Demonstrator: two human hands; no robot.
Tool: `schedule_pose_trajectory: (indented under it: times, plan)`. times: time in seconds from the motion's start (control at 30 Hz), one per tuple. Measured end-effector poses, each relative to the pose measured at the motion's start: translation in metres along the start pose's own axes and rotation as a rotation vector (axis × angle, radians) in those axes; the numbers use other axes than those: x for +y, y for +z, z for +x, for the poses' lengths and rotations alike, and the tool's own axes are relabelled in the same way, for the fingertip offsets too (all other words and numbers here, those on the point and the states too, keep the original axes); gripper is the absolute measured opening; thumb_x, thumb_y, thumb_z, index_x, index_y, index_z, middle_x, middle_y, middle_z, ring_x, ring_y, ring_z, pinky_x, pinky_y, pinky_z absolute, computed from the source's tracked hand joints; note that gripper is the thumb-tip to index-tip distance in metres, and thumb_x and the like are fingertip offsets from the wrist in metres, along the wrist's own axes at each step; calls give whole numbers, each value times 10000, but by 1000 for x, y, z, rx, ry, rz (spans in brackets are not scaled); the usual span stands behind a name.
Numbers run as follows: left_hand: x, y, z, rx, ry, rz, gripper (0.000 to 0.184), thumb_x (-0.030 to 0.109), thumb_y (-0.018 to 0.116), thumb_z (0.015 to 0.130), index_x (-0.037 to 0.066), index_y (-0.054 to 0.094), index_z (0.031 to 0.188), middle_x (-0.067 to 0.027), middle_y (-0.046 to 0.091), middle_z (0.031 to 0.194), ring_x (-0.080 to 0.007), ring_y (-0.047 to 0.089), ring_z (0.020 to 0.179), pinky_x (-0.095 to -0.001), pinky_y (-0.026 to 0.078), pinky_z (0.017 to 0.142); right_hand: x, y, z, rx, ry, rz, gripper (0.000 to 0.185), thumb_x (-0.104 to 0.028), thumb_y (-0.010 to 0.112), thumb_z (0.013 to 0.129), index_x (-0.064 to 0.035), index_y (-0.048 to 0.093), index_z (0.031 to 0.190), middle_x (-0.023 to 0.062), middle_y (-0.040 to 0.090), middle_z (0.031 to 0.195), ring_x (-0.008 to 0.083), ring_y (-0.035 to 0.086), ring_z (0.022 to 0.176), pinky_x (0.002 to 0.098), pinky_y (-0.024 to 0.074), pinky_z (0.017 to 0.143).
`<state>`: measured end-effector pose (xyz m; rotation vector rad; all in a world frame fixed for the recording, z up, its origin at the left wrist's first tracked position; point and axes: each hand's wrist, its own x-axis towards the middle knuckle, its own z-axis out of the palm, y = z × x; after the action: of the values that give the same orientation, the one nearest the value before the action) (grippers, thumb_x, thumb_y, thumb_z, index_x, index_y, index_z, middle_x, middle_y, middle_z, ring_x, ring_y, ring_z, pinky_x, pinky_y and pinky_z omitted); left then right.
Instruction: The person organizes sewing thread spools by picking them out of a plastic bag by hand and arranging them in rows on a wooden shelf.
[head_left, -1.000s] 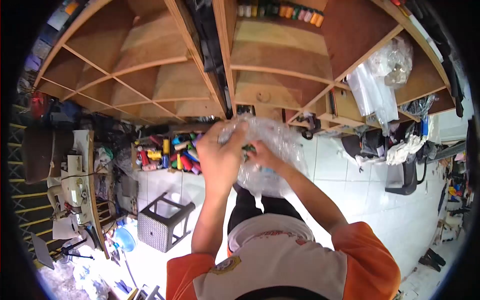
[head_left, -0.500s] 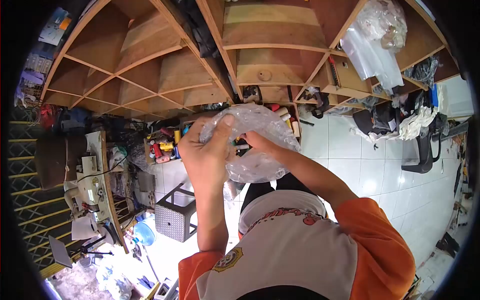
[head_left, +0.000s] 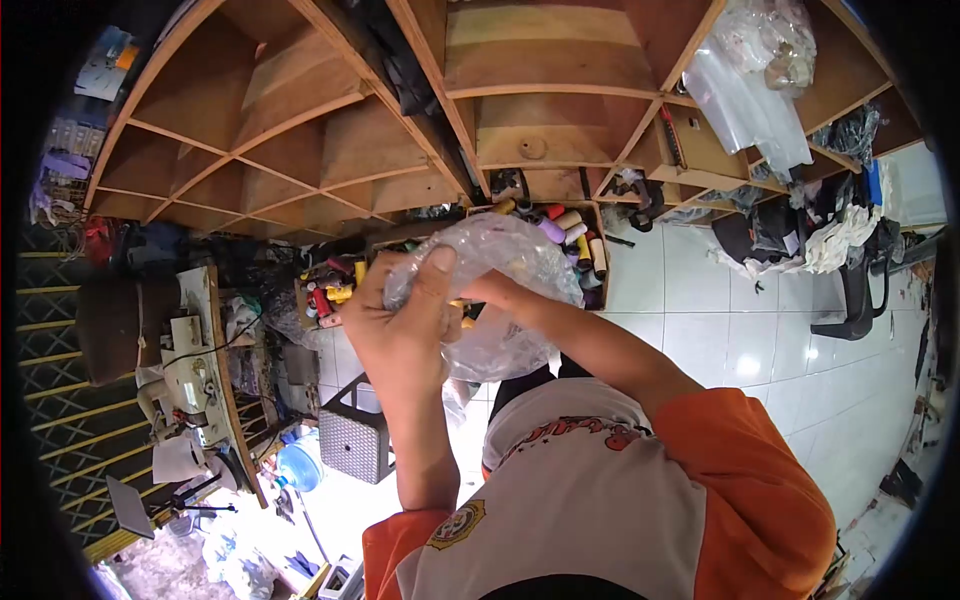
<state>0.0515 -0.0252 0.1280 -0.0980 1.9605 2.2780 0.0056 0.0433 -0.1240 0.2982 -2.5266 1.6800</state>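
Note:
A clear plastic bag (head_left: 520,350) hangs wide open in front of my body. My left hand (head_left: 405,315) is closed on its left rim, the thumb pressed over the plastic. Inside the mouth of the bag is my right hand (head_left: 490,288), its fingers mostly hidden behind the left hand and the plastic. Small yellow shapes show near those fingers; whether they are held I cannot make out. Behind the bag, coloured thread cones (head_left: 575,235) lie in a wooden box, and more thread spools (head_left: 335,290) sit to the left.
Wooden cubby shelves (head_left: 540,130) rise ahead, with plastic bags (head_left: 745,100) stuffed in at the upper right. A sewing machine (head_left: 190,365) stands on a table at left. Nearer are a dark stool (head_left: 352,440) and a blue water jug (head_left: 300,465). White tiles (head_left: 700,330) cover the floor.
The bag and both hands have shifted slightly left and down. My right hand has gone deeper behind the left, and more thread cones show at the bag's right.

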Motion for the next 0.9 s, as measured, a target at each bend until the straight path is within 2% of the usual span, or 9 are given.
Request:
schedule_pose_trajectory:
  times: [0.23, 0.33, 0.4, 0.53, 0.63, 0.7, 0.77, 0.83, 0.9]
  plan:
    - [-1, -7, 9, 21, 8, 23, 143, 82, 676, 779, 28, 548, 748, 46, 373, 483, -33, 255, 373, -224, 202, 356, -16, 7, 6, -104, 119, 73, 363, -307, 587, 814, -72, 574, 1091, 110, 589, 1038, 239, 540, 955, 372, 410, 835]
    - [-3, -20, 21, 35, -27, -20, 188, 120, 676, 789, 7, 544, 718, 24, 433, 498, -38, 330, 380, -212, 249, 361, -46, -10, 3, -217, 249, 117, 348, -304, 581, 827, -56, 580, 1071, 112, 605, 990, 225, 565, 897, 365, 434, 791]
    - [-11, -27, 30, 90, -20, -51, 189, 112, 674, 787, 14, 535, 703, 25, 410, 482, -43, 310, 366, -219, 243, 355, -69, -29, -3, -265, 317, 111, 340, -303, 578, 835, -45, 584, 1057, 114, 616, 958, 216, 582, 859, 360, 450, 761]
    - [-25, -34, 43, 146, -19, -85, 193, 120, 682, 782, 15, 540, 705, 17, 419, 481, -51, 326, 366, -225, 275, 350, -108, -80, -23, -55, 128, -27, 329, -296, 626, 813, -45, 620, 1025, 92, 622, 851, 197, 590, 694, 329, 472, 628]
    - [-29, -30, 54, 143, -39, -95, 175, 117, 681, 784, 8, 556, 728, 14, 441, 504, -51, 348, 378, -218, 297, 359, -163, -141, -29, -88, 222, 107, 345, -258, 666, 791, -32, 612, 1046, 99, 624, 876, 122, 583, 730, 279, 482, 631]
    - [-31, -26, 61, 156, -43, -94, 163, 112, 681, 785, 1, 568, 745, 14, 453, 519, -49, 357, 382, -212, 301, 360, -143, -162, -23, 145, 174, 200, 324, -285, 688, 785, -35, 650, 987, 46, 616, 753, 66, 555, 644, 215, 459, 544]
    - [-37, -21, 67, 146, -66, -101, 156, 111, 681, 785, -3, 577, 759, 16, 461, 532, -48, 363, 385, -208, 303, 359, -159, -205, 5, 323, 375, 114, 270, -299, 681, 794, -45, 664, 882, -30, 572, 640, 27, 498, 581, 194, 377, 487]
    - [-46, -22, 74, 115, -94, -112, 153, 114, 680, 786, -5, 586, 770, 20, 466, 541, -45, 368, 388, -205, 304, 358, -146, -240, 42, 516, 259, -1, 277, -314, 667, 803, -42, 659, 853, -37, 569, 619, 16, 483, 571, 197, 331, 476]
    - [-47, -17, 76, 126, -123, -97, 154, 121, 676, 789, -2, 588, 766, 24, 469, 542, -42, 374, 394, -205, 302, 358, -118, -272, 88, 653, 127, -180, 310, -335, 651, 808, -28, 655, 847, -13, 571, 597, 44, 494, 573, 231, 354, 495]
